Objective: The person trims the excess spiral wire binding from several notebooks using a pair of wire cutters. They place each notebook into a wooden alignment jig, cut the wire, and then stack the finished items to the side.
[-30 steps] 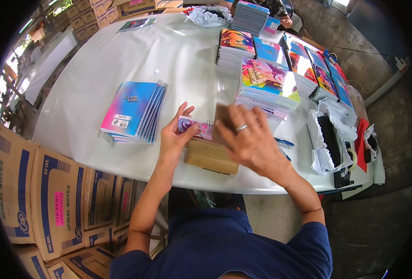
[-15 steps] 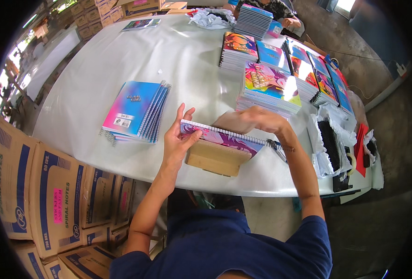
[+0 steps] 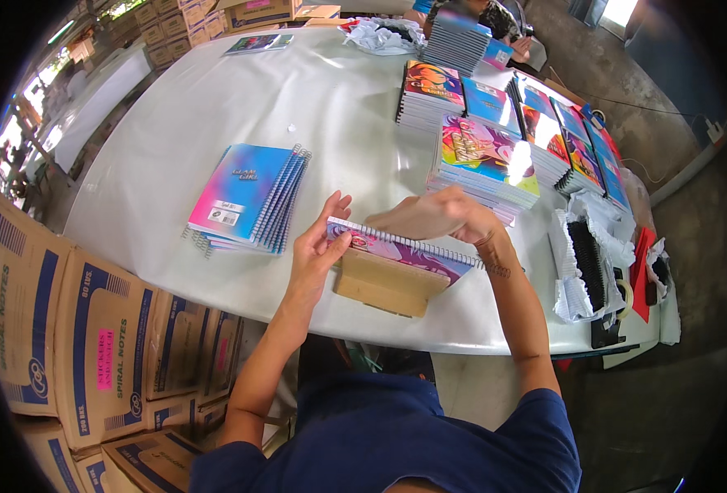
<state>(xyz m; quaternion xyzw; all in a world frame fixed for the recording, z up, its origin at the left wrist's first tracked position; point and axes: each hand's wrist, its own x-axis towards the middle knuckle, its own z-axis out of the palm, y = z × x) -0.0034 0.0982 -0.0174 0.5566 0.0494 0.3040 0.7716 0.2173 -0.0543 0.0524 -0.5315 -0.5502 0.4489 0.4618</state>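
Note:
A spiral notebook [image 3: 413, 254] with a pink and purple cover stands tilted on a brown cardboard piece [image 3: 382, 283] near the table's front edge. My left hand [image 3: 318, 251] grips its left end, thumb on the cover and fingers behind. Over its wire coil, my right hand [image 3: 466, 215] is closed on a thin grey-brown flap [image 3: 413, 218]; motion blurs it, and whether it belongs to the notebook I cannot tell. Left of my left hand lies a fanned stack of blue and pink spiral notebooks [image 3: 253, 185].
Stacks of colourful notebooks [image 3: 487, 152] fill the table's right side. Crumpled wrapping with black coils [image 3: 581, 259] and a tape roll [image 3: 624, 298] lie at the right edge. Cartons [image 3: 105, 345] stand at lower left. Another person's hand [image 3: 521, 48] shows at the far side.
The flap in my right hand has spread leftward above the coil. A dark tool formerly visible by my right wrist is now out of sight. The whole view has shifted slightly.

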